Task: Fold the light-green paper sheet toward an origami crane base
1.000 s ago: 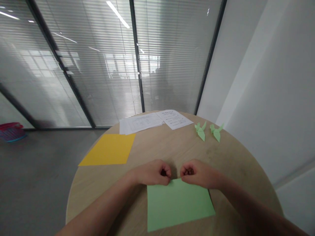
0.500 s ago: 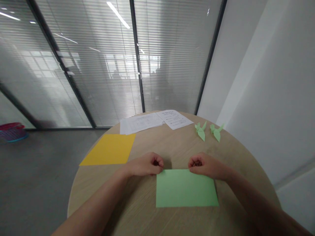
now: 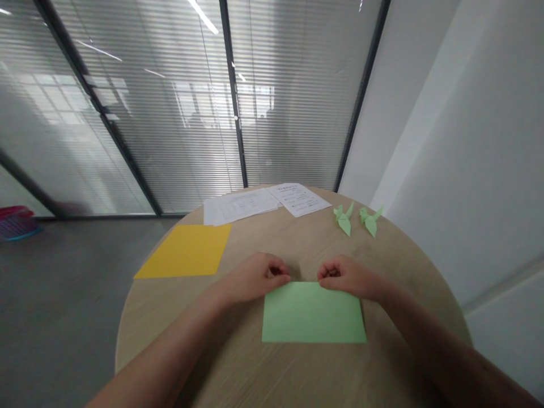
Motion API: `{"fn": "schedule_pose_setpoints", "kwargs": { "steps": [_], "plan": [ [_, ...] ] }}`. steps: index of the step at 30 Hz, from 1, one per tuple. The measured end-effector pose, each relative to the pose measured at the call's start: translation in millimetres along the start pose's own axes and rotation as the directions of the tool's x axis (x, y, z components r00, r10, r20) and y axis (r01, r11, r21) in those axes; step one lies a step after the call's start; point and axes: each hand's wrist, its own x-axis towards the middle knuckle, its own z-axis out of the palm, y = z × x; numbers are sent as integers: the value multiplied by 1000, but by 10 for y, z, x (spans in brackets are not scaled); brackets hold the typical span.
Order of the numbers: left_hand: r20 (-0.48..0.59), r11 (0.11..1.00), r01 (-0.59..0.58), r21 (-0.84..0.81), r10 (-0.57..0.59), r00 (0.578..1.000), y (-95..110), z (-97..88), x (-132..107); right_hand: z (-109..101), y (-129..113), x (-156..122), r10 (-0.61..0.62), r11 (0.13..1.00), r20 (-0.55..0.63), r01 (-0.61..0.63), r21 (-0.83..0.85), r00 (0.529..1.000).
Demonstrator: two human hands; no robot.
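The green sheet [image 3: 313, 313] lies flat on the near middle of the round table [image 3: 395, 266], folded to a wide rectangle with its long edges running left to right; both hands sit on its far edge. The left hand [image 3: 255, 276] is curled into a loose fist at the far left corner, fingertips [image 3: 281, 274] pinched together on the paper's edge; the right hand [image 3: 346, 276] is curled the same way a little in from the far right corner, its fingertips closed on the same edge; the two fists are near each other but apart, with bare wood between them. Both forearms reach in from the near side.

To the far left lies a yellow sheet [image 3: 186, 258], flat, its corner over the table's rim; beyond it, at the far edge, lie white printed papers [image 3: 263, 202], overlapping; to the far right stand two small green cranes [image 3: 357, 219], side by side, just apart. Behind the table are glass walls with blinds; on the floor at far left is a pink basket [image 3: 15, 222].
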Motion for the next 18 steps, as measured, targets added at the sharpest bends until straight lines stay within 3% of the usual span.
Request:
{"fn": "schedule_pose_setpoints", "kwargs": {
  "steps": [4, 12, 18],
  "plan": [
    [142, 996, -23, 90, 10, 990, 130, 175, -3, 111, -29, 11, -1, 1000, 49, 1, 0, 999],
    [198, 998, 3, 69, -16, 980, 150, 235, 2, 174, -77, -2, 1, 1000, 134, 2, -21, 991],
    [225, 999, -4, 34, -4, 974, 200, 287, 4, 233, -146, -39, -44, 992, 132, 60, -112, 990]
  ]
}}
